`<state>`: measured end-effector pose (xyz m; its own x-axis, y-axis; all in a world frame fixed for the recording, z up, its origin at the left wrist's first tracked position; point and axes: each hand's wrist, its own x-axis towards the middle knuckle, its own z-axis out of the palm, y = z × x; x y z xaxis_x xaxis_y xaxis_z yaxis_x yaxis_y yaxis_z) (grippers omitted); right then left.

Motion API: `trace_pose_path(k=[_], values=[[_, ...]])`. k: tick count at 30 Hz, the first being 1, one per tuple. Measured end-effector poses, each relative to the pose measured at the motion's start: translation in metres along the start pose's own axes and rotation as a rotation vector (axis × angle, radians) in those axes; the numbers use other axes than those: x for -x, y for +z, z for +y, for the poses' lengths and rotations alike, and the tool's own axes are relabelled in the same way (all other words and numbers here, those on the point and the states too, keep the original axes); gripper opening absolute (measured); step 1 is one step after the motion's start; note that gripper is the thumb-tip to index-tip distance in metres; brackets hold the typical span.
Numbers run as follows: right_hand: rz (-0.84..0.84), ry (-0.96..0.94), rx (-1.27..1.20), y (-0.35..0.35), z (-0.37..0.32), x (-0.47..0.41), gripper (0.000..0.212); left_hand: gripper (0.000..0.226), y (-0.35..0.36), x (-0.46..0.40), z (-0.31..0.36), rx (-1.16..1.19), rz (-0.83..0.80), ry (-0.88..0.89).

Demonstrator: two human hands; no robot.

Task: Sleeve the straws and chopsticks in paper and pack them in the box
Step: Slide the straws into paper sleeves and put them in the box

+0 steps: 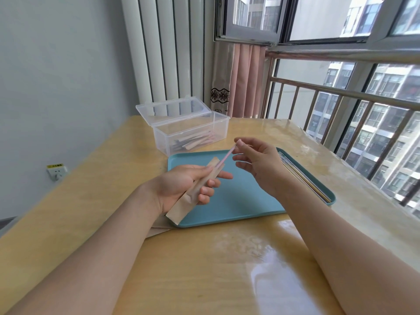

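Straw [228, 155] goes half into paper sleeve [195, 192]; our left hand [181, 185] grips sleeve, right hand [254, 160] fingers pinch straw's end. Clear box [193, 133] holds several sleeved; more wait on tray [238, 201].

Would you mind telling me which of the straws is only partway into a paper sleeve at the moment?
The pink straw, pinched by the right hand, enters the sleeve in the left hand's grip. The other straws lie bare along the tray's right edge.
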<state>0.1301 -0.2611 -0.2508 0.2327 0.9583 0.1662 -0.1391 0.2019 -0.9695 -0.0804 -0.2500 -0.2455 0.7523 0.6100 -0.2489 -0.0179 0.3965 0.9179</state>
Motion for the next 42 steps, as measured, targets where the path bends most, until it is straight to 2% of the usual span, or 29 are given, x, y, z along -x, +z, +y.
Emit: trace_pose_path(k=[3,7,12,16,20,24,29,31,33,35,38,42], values=[[-0.041,0.027,-0.106,0.005,0.000,0.003,0.021,0.043,0.003,-0.003,0.000,0.051,0.014,0.012],[-0.030,0.035,-0.215,0.011,0.002,0.004,0.036,0.044,0.007,-0.004,-0.003,0.081,0.000,-0.008],[0.113,0.026,-0.206,0.001,0.001,-0.001,0.034,0.047,0.009,-0.003,-0.006,0.019,0.024,-0.022],[0.106,0.064,-0.174,-0.006,0.001,-0.004,0.028,0.045,0.011,-0.004,-0.009,-0.077,0.089,0.001],[0.040,0.014,0.089,-0.002,0.004,0.000,0.018,0.044,0.010,-0.006,-0.009,-0.098,0.119,0.019],[0.009,-0.015,0.263,0.003,0.007,0.002,0.019,0.043,0.007,-0.007,-0.010,-0.101,0.146,0.031],[-0.003,-0.008,0.353,0.001,0.005,0.003,0.023,0.042,0.006,-0.010,-0.013,-0.131,0.171,0.054],[0.136,-0.076,0.653,-0.011,0.003,-0.005,0.027,0.040,0.005,-0.011,-0.013,-0.151,0.197,0.081],[0.357,-0.145,1.135,-0.037,0.000,-0.011,0.023,0.039,0.005,-0.012,-0.014,-0.174,0.237,0.111],[0.453,-0.032,1.400,-0.064,-0.003,-0.012,0.021,0.038,0.006,-0.013,-0.015,-0.182,0.279,0.126],[0.397,0.171,1.410,-0.084,0.000,-0.016,0.026,0.036,0.007,-0.013,-0.016,-0.177,0.317,0.124],[0.358,0.172,1.386,-0.080,0.001,-0.022,0.025,0.035,0.005,-0.015,-0.018,-0.178,0.316,0.106]])
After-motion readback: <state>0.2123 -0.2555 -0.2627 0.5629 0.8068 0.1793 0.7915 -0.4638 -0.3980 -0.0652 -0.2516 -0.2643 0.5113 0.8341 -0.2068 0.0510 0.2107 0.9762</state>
